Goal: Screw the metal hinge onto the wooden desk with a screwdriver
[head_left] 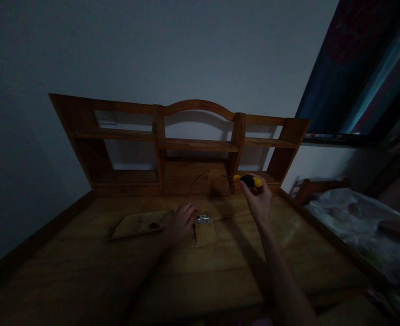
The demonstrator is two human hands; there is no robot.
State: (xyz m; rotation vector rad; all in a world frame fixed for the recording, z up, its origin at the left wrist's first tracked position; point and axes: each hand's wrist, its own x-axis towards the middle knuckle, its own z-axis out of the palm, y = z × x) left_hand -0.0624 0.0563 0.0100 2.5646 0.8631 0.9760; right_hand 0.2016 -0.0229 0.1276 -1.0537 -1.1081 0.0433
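yellow-black screwdriver (248, 181): grasped by right hand (260, 201), shaft pointing left | hinge (203, 219): on small block (206, 234), just right of left hand (181, 222) | left hand: at board (135, 225), grip cannot be told | desk (200, 280): beneath

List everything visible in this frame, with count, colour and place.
Screwdriver: one, yellow and black, in the right hand
Hinge: one, silver, at the small block's far end
Small block: one, tan, on the desk's middle
Long board: one, tan with dark marks, left of the block
Desk: one, brown, below
Shelf: one, brown, at the desk's back
Wall: pale, behind
Curtain: dark blue and red, upper right
Plastic bag: whitish, count unclear, right
Left hand: one, on the long board
Right hand: one, raised
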